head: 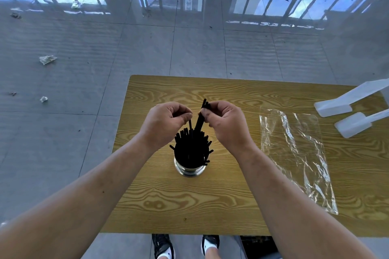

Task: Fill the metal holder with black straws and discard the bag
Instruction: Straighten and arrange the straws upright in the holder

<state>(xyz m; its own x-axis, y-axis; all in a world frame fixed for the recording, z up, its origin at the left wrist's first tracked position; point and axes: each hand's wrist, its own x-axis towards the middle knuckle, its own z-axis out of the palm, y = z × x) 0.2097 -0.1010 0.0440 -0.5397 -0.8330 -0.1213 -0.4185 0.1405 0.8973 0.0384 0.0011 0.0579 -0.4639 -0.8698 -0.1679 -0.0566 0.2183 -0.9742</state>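
- A grey tiled floor [63, 132] strewn with crumpled paper scraps [47, 59] lies beyond a wood-grain counter [189, 200].
- The metal holder [189, 171] stands near the counter's middle, packed with upright black straws [189, 151].
- Above it, the left hand [166, 121] pinches the top of one straw between curled fingers [186, 116].
- The right hand [227, 126] grips a small bunch of straws, with their ends poking above it.
- The clear plastic bag [294, 153] lies flat to the right, well apart from the holder.

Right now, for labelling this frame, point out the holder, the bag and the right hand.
holder [189, 171]: head view, shiny lower wall.
bag [294, 149]: head view, middle of the clear film.
right hand [229, 126]: head view, back of hand.
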